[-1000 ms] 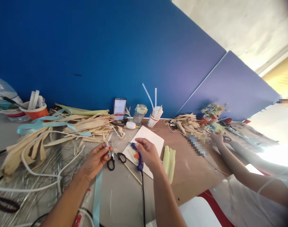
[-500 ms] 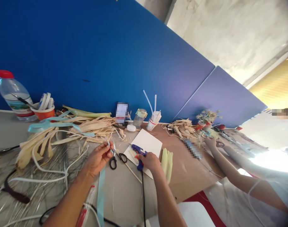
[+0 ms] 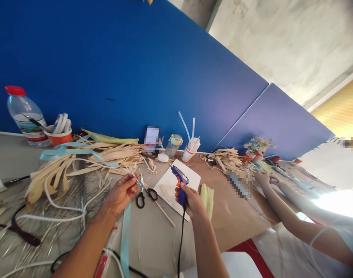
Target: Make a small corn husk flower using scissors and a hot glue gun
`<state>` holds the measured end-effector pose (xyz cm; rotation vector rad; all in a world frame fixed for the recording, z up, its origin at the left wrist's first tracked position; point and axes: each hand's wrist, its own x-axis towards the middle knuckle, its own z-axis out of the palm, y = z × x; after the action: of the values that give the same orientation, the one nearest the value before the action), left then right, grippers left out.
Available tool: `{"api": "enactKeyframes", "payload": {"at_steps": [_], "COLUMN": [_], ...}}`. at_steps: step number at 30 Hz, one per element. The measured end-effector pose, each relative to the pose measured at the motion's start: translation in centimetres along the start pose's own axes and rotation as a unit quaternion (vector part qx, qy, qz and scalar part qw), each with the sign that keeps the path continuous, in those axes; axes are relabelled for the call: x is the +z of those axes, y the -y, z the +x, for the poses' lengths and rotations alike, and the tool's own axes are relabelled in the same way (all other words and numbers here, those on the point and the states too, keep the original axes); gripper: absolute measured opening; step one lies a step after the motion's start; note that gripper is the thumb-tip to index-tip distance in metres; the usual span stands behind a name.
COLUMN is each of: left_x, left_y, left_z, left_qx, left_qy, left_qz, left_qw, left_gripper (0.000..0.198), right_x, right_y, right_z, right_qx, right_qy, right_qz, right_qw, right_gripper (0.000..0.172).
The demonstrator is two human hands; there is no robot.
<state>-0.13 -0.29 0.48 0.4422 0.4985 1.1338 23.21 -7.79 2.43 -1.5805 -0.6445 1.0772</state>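
My right hand (image 3: 190,199) is wrapped round the handle of a blue glue gun (image 3: 180,173) with an orange trigger, its nozzle tilted up and left. Under it a white sheet (image 3: 169,177) lies on the table. My left hand (image 3: 122,193) is closed in a pinch on a small pale husk piece (image 3: 132,168) with a bit of light blue at the fingertips. A light blue ribbon (image 3: 125,235) runs down the table below that hand. Black-handled scissors (image 3: 152,194) and a thin stick (image 3: 164,214) lie between my hands.
Dried corn husks (image 3: 118,152), white cable (image 3: 51,217) and clear strands crowd the left. A water bottle (image 3: 27,116), an orange cup (image 3: 58,138), a jar (image 3: 174,144) and a straw cup (image 3: 190,148) stand behind. Green husks (image 3: 207,199) lie right. A co-worker's hands (image 3: 263,179) work farther right.
My right hand has lifted the glue gun off the white sheet and turned its nozzle upward. My left hand stays pinched in about the same place. The view has shifted slightly.
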Motion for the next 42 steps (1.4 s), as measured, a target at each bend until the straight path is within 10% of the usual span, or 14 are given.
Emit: {"api": "enactKeyframes", "payload": {"at_steps": [4, 12, 24, 42], "left_x": [0.0, 0.1, -0.1, 0.2], "left_y": [-0.1, -0.5, -0.5, -0.2], "left_z": [0.0, -0.2, 0.1, 0.2], "left_qx": [0.008, 0.026, 0.076, 0.130], "left_qy": [-0.010, -0.023, -0.065, -0.105], "left_qz": [0.018, 0.035, 0.125, 0.193], "left_qw": [1.000, 0.999, 0.987, 0.967], "left_gripper": [0.028, 0.027, 0.024, 0.024], "right_x": [0.5, 3.3, 3.1, 3.2], "right_y": [1.2, 2.4, 1.6, 1.5], "right_z": [-0.8, 0.0, -0.3, -0.8], "right_qx": [0.061, -0.003, -0.143, -0.205], "right_qy": [0.197, 0.356, 0.351, 0.330], "right_qz": [0.297, 0.228, -0.082, -0.186], "right_qw": [0.932, 0.906, 0.922, 0.903], "right_gripper": [0.029, 0.043, 0.034, 0.017]}}
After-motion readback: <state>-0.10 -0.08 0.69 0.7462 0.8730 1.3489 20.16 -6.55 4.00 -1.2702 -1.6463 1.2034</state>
